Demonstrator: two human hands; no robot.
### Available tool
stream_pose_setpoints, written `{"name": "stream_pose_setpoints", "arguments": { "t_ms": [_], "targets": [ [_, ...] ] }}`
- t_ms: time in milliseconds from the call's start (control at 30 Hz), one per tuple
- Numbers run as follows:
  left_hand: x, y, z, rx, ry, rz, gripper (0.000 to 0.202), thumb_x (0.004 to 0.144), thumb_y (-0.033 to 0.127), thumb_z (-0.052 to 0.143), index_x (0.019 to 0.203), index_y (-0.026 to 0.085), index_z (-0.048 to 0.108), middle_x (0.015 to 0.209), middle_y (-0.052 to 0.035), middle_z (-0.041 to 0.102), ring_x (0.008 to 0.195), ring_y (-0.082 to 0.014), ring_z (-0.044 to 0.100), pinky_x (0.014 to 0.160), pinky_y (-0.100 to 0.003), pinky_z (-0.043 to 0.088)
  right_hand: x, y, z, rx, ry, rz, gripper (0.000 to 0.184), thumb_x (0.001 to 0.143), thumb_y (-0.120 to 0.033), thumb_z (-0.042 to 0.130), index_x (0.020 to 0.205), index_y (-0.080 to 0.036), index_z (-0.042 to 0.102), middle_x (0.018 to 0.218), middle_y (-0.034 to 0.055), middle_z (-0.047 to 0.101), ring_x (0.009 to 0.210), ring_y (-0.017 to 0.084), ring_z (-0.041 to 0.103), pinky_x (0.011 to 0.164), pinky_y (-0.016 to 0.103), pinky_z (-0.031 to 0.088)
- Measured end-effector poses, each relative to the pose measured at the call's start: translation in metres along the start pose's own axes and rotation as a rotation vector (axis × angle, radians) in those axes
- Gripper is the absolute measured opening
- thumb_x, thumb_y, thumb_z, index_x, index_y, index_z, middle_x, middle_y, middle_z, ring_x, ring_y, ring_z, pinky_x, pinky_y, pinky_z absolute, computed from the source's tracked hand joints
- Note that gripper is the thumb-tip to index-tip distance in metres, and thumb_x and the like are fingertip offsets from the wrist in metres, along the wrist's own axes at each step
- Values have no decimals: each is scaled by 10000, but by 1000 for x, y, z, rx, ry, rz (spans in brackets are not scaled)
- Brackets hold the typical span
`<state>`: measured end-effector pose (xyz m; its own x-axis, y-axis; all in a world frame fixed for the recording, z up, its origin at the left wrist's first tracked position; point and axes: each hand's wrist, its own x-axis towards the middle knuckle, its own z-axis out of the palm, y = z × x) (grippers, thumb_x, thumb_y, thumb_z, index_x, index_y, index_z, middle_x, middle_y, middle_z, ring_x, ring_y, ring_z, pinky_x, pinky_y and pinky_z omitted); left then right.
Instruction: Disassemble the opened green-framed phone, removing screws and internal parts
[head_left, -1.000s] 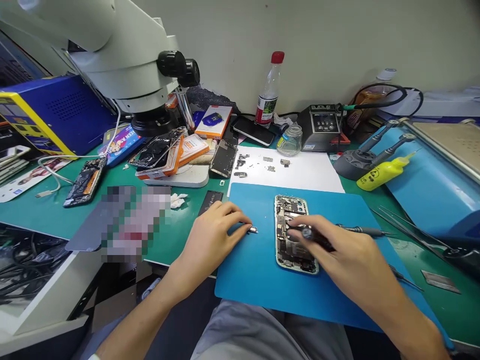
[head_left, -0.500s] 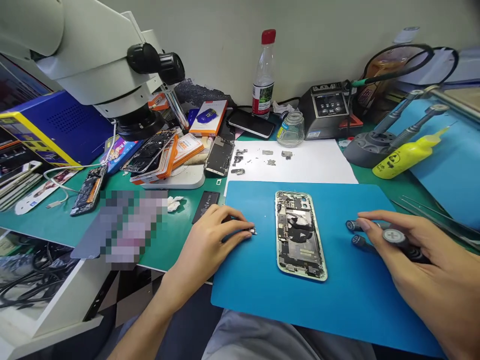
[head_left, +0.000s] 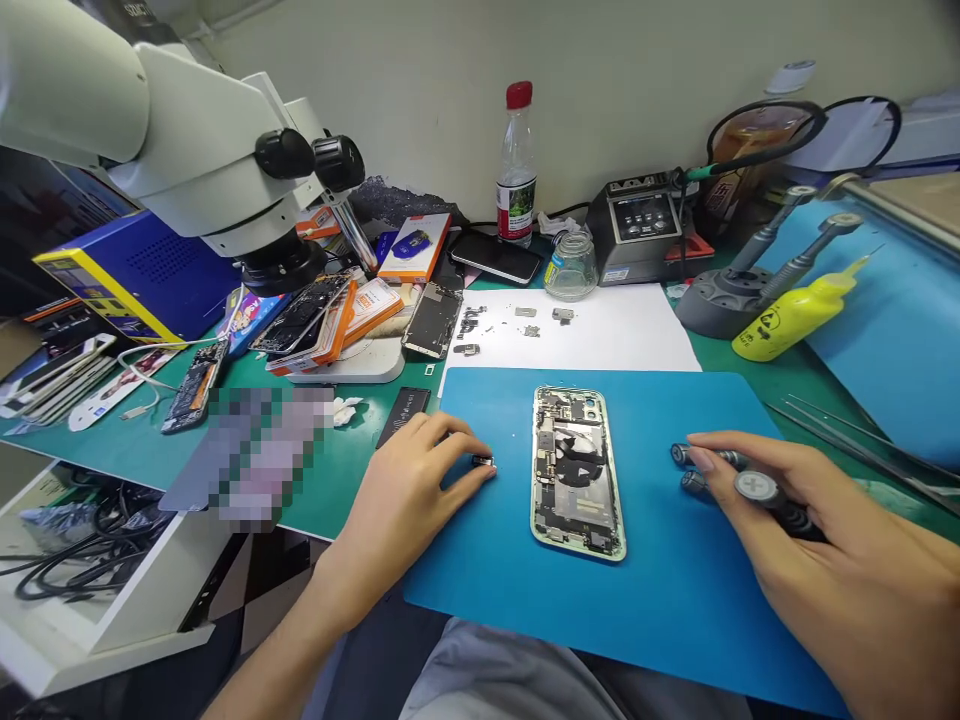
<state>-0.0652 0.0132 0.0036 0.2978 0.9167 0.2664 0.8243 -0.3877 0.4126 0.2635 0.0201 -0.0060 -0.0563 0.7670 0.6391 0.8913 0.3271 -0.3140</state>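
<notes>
My left hand (head_left: 424, 465) rests at the left of the blue mat (head_left: 487, 560), thumb and forefinger bent around a small metal phone part (head_left: 484, 461). Over the mat's right side, my right hand (head_left: 810, 530) is curled around a screwdriver (head_left: 757, 488), its capped end showing a cross mark. The thumb and forefinger of that hand meet over a second screwdriver (head_left: 681, 455), and a third screwdriver (head_left: 696, 483) lies beside them, partly covered. Between my hands lies an opened phone (head_left: 577, 475) with its inside parts exposed.
Several small parts lie on white paper (head_left: 622, 335) behind the mat. A black battery (head_left: 403, 412) lies at the left, near a microscope (head_left: 277, 220). Tweezers (head_left: 862, 445), a yellow bottle (head_left: 795, 318) and a soldering station (head_left: 637, 235) stand or lie to the right.
The camera view has turned slightly, so everything appears shifted left. My left fingers sit a little further over the small part, more of which shows. My right hand keeps its grip.
</notes>
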Motion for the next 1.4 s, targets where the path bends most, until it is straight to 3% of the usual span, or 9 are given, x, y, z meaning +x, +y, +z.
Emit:
{"name": "stream_pose_setpoints", "arguments": {
  "t_ms": [233, 367, 533, 667, 867, 1000, 1100, 1300, 1400],
  "targets": [
    [28, -10, -14, 64, -30, -37, 51, 1115, 245, 724, 1113, 233, 773, 1198, -41, 766, 1160, -255, 727, 993, -386, 556, -4, -2, -4, 92, -95, 2, 207, 1141, -321, 632, 1175, -262, 828, 845, -6, 823, 499, 141, 630, 600, 316, 495],
    [62, -32, -22, 128, -17, -65, 67, 1098, 277, 731, 1107, 235, 783, 1213, -63, 747, 1140, -290, 727, 941, -404, 562, -3, 0, 0, 189, 23, -49, 148, 1117, -325, 701, 1171, -264, 825, 836, -9, 806, 546, 138, 664, 535, 290, 467],
    [86, -50, -18, 174, -30, -64, 49, 1066, 263, 764, 1071, 226, 796, 1186, -63, 754, 1090, -295, 739, 902, -409, 566, -3, -3, 3, 338, 97, 197, 338, 1074, -435, 743, 1375, -288, 788, 1019, 46, 780, 830, 215, 754, 759, 353, 601],
    [83, -49, -17, 208, -14, -58, 62, 1067, 268, 765, 1105, 235, 801, 1203, -69, 758, 1153, -311, 732, 949, -421, 571, -2, -1, 4, 584, 155, 314, 545, 1077, -373, 647, 1622, -360, 640, 1035, 66, 718, 892, 265, 689, 754, 435, 591],
    [53, -21, -20, 195, 30, -24, 215, 1119, 371, 719, 1271, 227, 766, 1318, -100, 741, 1181, -333, 743, 920, -413, 576, 2, -2, 5, 845, 262, 291, 684, 1050, -202, 653, 1672, -475, 574, 1087, 46, 703, 825, 201, 640, 713, 397, 611],
    [21, 10, -7, -8, -47, 66, 165, 1189, 352, 589, 1153, 264, 724, 1171, -15, 772, 1024, -233, 777, 881, -345, 565, 2, -5, 2, 900, 174, 208, 750, 1069, -182, 635, 1722, -515, 475, 1075, 18, 672, 843, 186, 693, 811, 412, 701],
    [4, 29, 11, -50, -91, 72, 141, 1140, 370, 695, 1084, 255, 637, 1045, 4, 749, 894, -221, 764, 776, -337, 562, 0, -7, 1, 889, 105, 176, 754, 1099, -197, 609, 1745, -533, 412, 1087, 3, 659, 875, 170, 736, 856, 394, 727],
    [-8, 68, 49, 107, 93, 76, 817, 823, 647, 995, 1359, 220, 549, 1473, -186, 685, 1190, -408, 731, 914, -542, 611, -3, -7, 4, 771, 0, 180, 701, 1135, -273, 612, 1764, -480, 379, 1109, 1, 671, 1007, 169, 774, 958, 382, 723],
    [-4, 87, 59, 166, 151, 16, 860, 783, 654, 1020, 1351, 194, 565, 1486, -208, 685, 1165, -419, 729, 893, -580, 610, -3, -6, 8, 583, -65, 195, 610, 1143, -324, 625, 1723, -433, 473, 1185, 34, 735, 1092, 209, 784, 904, 380, 728]
  ]
}}
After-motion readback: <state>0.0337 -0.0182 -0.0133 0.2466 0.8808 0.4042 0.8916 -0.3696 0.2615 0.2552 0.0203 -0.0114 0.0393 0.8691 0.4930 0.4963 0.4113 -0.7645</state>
